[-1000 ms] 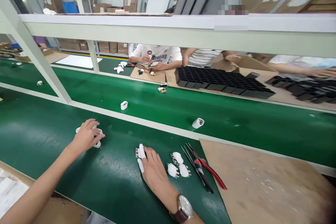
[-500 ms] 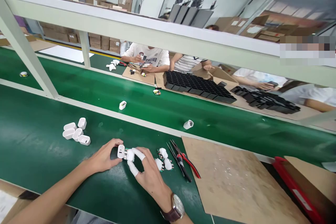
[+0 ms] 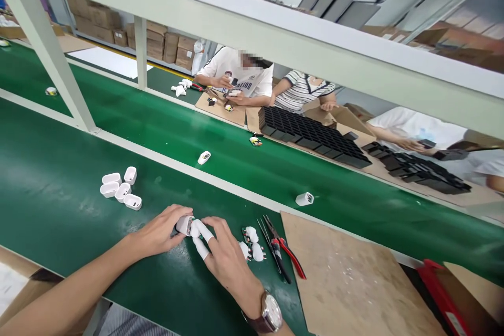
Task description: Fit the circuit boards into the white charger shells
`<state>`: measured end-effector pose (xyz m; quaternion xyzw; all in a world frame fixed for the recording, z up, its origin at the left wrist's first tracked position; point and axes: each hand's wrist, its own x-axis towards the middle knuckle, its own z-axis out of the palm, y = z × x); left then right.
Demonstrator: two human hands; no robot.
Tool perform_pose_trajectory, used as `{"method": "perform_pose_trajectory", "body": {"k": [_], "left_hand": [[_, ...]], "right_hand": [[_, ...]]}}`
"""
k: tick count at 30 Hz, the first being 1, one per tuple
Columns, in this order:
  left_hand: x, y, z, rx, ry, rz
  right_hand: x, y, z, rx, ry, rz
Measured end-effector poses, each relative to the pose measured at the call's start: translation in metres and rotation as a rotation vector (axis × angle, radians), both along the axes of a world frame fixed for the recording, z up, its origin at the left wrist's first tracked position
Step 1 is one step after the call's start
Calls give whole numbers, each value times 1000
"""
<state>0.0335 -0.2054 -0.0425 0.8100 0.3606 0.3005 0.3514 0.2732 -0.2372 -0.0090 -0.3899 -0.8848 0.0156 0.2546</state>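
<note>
I see a green tabletop (image 3: 59, 184), and between its near and far edges the left hand (image 3: 160, 231) pinches a white case (image 3: 183, 225) while the right hand (image 3: 228, 252) grips a lumpy part (image 3: 195, 229) at its mouth. That pair looks about half joined. Five more cases (image 3: 123, 192), nearer the far edge, and three more parts (image 3: 258, 252) by the right hand aren't joined yet. The held case's open end points right, and its long way seems to run left to right
</note>
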Motion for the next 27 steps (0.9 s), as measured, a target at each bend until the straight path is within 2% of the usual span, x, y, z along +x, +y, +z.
{"method": "perform_pose_trajectory", "body": {"k": [13,16,20,27], "left_hand": [[0,0,-6,-26,31,-12],[-1,-1,-7,-136,38,-19],[-2,0,-6,-281,6,-48],[0,0,-5,-306,-18,-76]], "right_hand": [[0,5,3,-102,-94,31],[-1,3,6,-134,-12,37],[-6,-1,3,-65,17,57],[-12,3,-3,-59,-27,27]]}}
